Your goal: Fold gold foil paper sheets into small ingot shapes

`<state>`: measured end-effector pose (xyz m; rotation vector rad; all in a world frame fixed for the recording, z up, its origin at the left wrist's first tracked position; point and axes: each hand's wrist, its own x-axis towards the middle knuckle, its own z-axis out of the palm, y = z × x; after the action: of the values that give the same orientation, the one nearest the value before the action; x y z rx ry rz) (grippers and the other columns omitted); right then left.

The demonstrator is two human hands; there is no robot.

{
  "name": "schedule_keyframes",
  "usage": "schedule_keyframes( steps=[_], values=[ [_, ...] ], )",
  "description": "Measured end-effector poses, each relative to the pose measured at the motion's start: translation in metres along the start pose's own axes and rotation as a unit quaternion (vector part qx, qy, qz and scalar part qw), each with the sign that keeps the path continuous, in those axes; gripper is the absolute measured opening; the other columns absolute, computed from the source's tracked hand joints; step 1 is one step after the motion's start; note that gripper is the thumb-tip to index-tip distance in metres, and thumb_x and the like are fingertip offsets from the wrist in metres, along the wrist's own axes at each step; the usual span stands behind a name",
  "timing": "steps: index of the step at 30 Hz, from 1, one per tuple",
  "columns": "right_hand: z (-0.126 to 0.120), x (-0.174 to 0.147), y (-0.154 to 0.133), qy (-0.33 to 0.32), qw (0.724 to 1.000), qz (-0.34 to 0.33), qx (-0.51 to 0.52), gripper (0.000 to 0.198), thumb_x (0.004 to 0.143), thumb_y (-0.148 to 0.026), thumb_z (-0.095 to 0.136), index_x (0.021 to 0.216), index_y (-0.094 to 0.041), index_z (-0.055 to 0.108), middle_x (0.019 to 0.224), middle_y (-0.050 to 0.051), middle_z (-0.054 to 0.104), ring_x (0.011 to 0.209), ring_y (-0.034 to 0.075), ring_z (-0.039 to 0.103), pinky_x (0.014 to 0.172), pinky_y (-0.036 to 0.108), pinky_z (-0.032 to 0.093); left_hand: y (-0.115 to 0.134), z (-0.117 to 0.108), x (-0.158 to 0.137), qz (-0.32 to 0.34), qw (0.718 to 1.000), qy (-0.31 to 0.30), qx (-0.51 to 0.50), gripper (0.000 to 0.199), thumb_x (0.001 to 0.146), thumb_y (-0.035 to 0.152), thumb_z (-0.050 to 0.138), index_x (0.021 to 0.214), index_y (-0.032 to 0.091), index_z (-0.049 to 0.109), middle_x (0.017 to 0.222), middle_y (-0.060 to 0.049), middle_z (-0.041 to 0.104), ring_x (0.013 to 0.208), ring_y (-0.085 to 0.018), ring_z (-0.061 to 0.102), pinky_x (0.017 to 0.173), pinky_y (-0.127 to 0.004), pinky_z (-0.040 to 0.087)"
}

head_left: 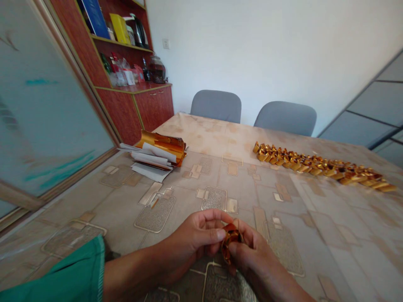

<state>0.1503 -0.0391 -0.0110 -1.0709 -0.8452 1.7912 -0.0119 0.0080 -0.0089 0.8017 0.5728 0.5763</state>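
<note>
Pinching should be kept light, lest it be crushed: the gold foil is clamped by fingers of the left hand and right hand.

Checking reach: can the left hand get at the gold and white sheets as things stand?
Probably, with some stretch: only patterned tablecloth lies between the left hand and those sheets, but it would likely have to leave the folded gold piece to the right hand.
</note>
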Motion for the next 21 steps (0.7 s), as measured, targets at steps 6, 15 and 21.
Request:
schedule_keyframes(
  steps=[6,15,21],
  values=[
    [0.002,-0.004,-0.001,0.000,1.000,-0.022,0.015,0.022,0.078,-0.032,0.073,0.089,-0.017,0.061,0.074,0.000,0.063,0.060,0.010,0.051,0.053,0.020,0.040,-0.001,0.001,0.000,0.005,1.000,0.015,0.001,0.028,0.077,0.024,0.076,0.102,0.015,0.067,0.074,0.001,0.058,0.057,-0.005,0.044,0.055,-0.018,0.032],
    [-0.007,-0.010,-0.014,-0.122,0.989,0.002,0.088,0.036,0.085,-0.051,0.066,0.083,-0.016,0.064,0.063,-0.003,0.045,0.056,0.010,0.039,0.055,0.022,0.040,0.013,0.001,-0.003,-0.055,0.996,0.011,-0.070,0.042,0.074,0.026,0.078,0.112,0.019,0.062,0.092,-0.004,0.067,0.075,-0.013,0.061,0.069,-0.026,0.041],
    [-0.016,-0.011,-0.019,-0.084,0.982,0.065,0.153,0.031,0.083,-0.044,0.072,0.075,-0.016,0.061,0.061,-0.006,0.041,0.054,0.008,0.031,0.054,0.020,0.035,0.021,0.001,-0.009,-0.133,0.988,-0.029,-0.077,0.049,0.073,0.023,0.077,0.119,0.021,0.059,0.100,-0.004,0.069,0.081,-0.015,0.064,0.075,-0.028,0.043]
  ],
)
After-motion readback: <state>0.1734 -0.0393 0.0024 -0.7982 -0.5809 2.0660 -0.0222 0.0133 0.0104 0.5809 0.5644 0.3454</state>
